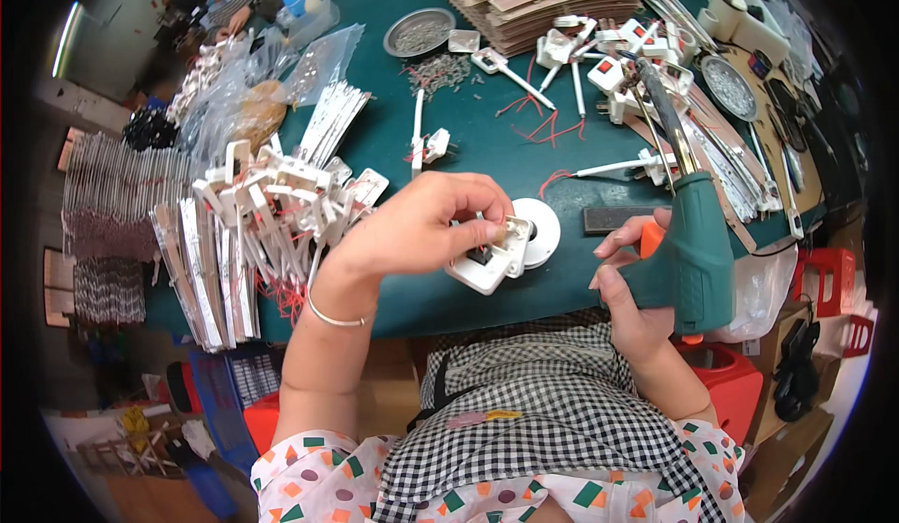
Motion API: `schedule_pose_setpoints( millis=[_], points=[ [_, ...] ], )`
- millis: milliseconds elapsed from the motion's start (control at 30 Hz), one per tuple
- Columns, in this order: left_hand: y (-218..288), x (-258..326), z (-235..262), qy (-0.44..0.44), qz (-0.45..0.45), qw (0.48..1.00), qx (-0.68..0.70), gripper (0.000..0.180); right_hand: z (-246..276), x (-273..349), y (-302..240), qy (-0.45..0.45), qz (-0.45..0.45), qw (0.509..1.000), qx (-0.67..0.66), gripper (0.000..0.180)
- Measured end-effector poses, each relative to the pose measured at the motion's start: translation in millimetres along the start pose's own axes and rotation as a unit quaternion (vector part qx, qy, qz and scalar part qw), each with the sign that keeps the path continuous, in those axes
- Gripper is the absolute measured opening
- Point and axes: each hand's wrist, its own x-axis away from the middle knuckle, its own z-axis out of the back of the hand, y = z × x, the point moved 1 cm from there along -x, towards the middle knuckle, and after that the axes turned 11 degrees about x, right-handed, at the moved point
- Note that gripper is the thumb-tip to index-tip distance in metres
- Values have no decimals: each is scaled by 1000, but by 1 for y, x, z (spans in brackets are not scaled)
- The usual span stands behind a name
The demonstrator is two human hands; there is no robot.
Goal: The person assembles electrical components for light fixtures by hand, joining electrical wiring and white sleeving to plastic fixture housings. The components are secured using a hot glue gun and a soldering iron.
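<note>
Clear plastic bags (281,73), crumpled and partly filled, lie at the far left of the green surface (393,139), behind the heap of white parts, and another clear bag (763,289) hangs off that surface's right edge; no labels, signs or screens show.

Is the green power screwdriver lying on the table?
No, the right hand grips the green power screwdriver by its handle, raised beside the white plastic housing.

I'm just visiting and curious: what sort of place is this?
Probably a small assembly workshop for electrical parts. The left hand holds a white plastic housing, the right hand grips a green powered hand tool, and piles of white parts cover the green table.
</note>
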Motion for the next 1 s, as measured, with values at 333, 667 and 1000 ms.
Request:
schedule_pose_setpoints(
  millis=[333, 667, 1000],
  points=[
    [15, -52, 9, -168, 48, 968, -181, 11, 16, 6, 9, 28, -39, 999, -10, 67],
    [11, -64, 16, -213, 20, 964, -157, 12, 21, 6, 15, 55, -93, 993, -52, 35],
    [24, -42, -9, -104, -18, 942, -318, 10, 6, -7, 15, -23, -19, 1000, 6, 69]
  ],
)
